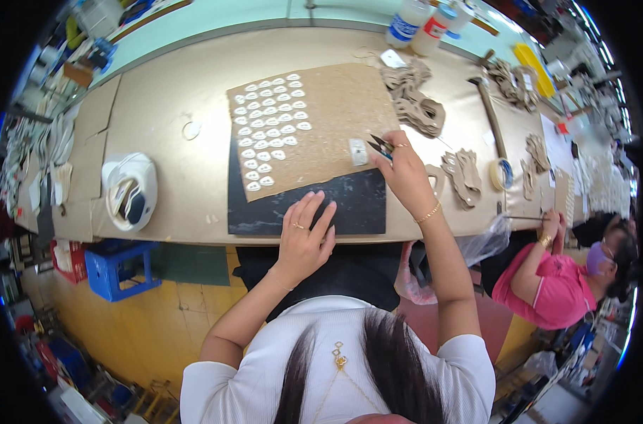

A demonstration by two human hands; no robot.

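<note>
Right grip: your right hand [409,175] was closed on a pair of snips [382,143], dark blades slightly parted and pointing toward the far left corner of the worktop [173,85]. Left grip: your left hand [306,230] was open, fingers spread, nothing seen in it; it lay over a dark mat [321,219] at the worktop's near edge. Could not tell whether your fingertips touched the brown sheet [342,95].

That sheet lay partly on the mat, slightly turned, reaching toward the worktop's far edge. White oval pieces [287,129] stood in rows over its left part. A small white rectangular piece [358,152] lay near its near right corner, just beside the snips; markings too small to tell.

Toward the worktop's right edge you had stacked tan cutouts [424,116], a wooden-handled tool [489,116] and a tape roll [501,174]. Toward the left edge: a white hollow object [148,187], contents unclear. Another person in a pink top [547,286] was at the near right corner.
</note>
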